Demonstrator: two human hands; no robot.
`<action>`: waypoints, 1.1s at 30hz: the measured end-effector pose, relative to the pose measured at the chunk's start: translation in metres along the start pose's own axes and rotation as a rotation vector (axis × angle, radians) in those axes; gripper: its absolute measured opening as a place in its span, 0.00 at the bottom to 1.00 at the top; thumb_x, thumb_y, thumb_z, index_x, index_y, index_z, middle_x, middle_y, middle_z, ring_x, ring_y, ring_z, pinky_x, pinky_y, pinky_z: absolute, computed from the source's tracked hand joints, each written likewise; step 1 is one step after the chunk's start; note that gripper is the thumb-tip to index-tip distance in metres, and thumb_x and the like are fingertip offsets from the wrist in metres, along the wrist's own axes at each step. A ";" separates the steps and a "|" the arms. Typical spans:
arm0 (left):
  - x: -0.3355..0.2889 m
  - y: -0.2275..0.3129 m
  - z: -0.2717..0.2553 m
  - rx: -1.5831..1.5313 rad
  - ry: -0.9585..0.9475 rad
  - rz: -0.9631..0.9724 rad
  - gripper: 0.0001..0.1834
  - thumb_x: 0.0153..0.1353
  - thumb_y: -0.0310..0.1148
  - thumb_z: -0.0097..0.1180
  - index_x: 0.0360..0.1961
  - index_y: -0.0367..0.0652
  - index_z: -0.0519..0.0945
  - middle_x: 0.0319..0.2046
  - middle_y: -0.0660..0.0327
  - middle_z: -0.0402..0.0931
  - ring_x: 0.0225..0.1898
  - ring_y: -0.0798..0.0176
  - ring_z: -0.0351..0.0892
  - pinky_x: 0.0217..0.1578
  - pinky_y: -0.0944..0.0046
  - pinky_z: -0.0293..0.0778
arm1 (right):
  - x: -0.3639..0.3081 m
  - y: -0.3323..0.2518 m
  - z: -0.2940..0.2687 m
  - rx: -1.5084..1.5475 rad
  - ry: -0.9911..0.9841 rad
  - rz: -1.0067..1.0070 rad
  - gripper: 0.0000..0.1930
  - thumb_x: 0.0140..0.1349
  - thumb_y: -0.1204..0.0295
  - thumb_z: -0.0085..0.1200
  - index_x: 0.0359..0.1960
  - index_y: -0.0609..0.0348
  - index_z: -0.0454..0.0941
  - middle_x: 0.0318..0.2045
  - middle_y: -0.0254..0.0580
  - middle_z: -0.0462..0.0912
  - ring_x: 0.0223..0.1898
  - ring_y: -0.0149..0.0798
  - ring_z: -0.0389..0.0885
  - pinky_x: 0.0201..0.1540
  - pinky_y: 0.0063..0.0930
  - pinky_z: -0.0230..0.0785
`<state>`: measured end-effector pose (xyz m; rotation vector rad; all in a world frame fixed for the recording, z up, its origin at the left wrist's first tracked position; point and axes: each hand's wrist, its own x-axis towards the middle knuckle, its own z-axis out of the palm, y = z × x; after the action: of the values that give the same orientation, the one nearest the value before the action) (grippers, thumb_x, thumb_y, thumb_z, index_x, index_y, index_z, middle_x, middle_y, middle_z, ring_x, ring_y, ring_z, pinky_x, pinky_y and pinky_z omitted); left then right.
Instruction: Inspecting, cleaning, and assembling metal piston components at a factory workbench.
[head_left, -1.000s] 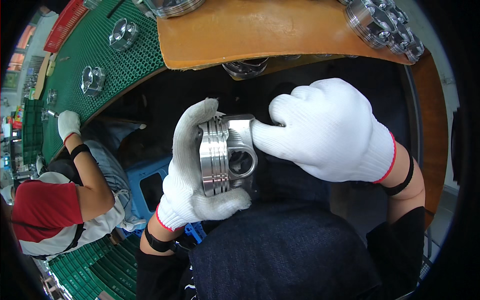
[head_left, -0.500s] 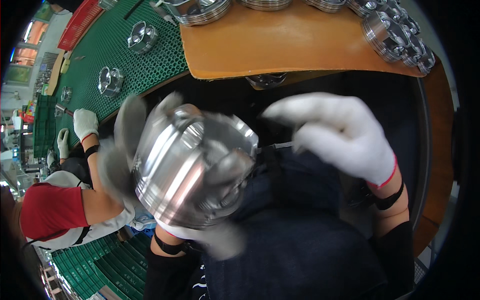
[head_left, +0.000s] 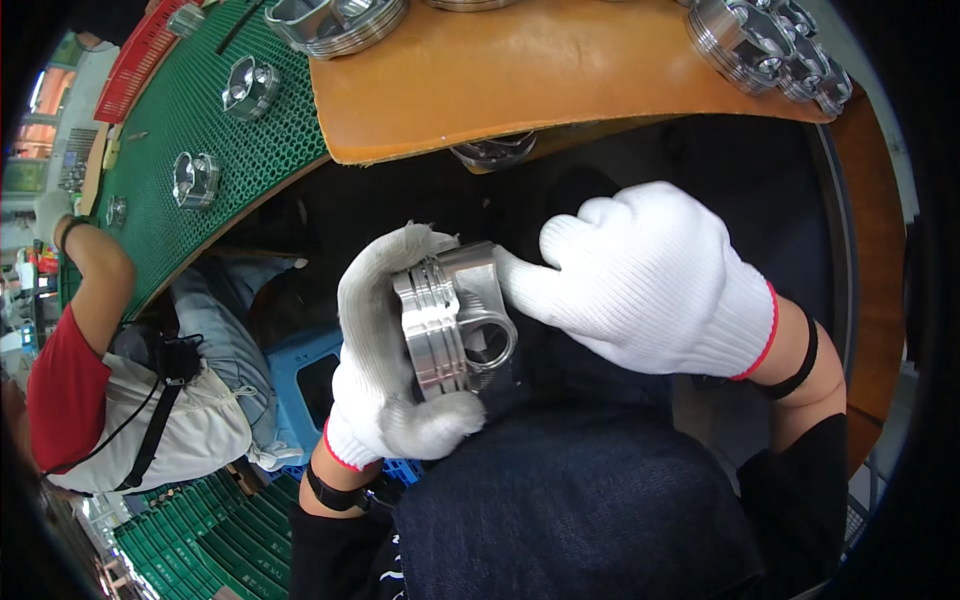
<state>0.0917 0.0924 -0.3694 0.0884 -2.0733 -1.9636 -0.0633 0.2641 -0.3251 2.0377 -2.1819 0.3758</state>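
Observation:
A shiny metal engine piston (head_left: 432,325) with ring grooves rests in my white-gloved left hand (head_left: 370,330). The fingers wrap its far side and the thumb lies along its near end, so its grooved side and round pin hole show. My right hand (head_left: 650,285), also in a white glove with red trim, is beside it on the right. One of its digits stretches out against the piston's skirt, while the other fingers curl in. Whatever may be inside those curled fingers is hidden.
Pistons (head_left: 740,45) crowd the far right of an orange-brown mat (head_left: 480,80). More pistons (head_left: 195,180) stand on the green perforated bench surface (head_left: 285,135) at left. A co-worker (head_left: 130,400) sits left, near a blue stool (head_left: 305,385). Green crates (head_left: 210,540) lie lower left.
The piston has turned in my left hand and is now steady, its grooves facing left. My right hand has moved left to touch it, its fingers curling. The co-worker's arm has shifted.

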 end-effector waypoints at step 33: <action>-0.004 0.017 -0.041 -1.527 0.180 -0.010 0.47 0.54 0.63 0.56 0.64 0.38 0.60 0.60 0.37 0.60 0.58 0.36 0.68 0.46 0.53 0.81 | -0.011 0.018 -0.094 1.365 -0.268 -1.260 0.13 0.63 0.70 0.48 0.42 0.68 0.78 0.35 0.42 0.82 0.36 0.36 0.79 0.39 0.23 0.71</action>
<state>0.1080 0.0551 -0.3515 -0.0499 -0.0980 -2.7806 -0.0869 0.3011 -0.2391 3.5557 0.0154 1.6180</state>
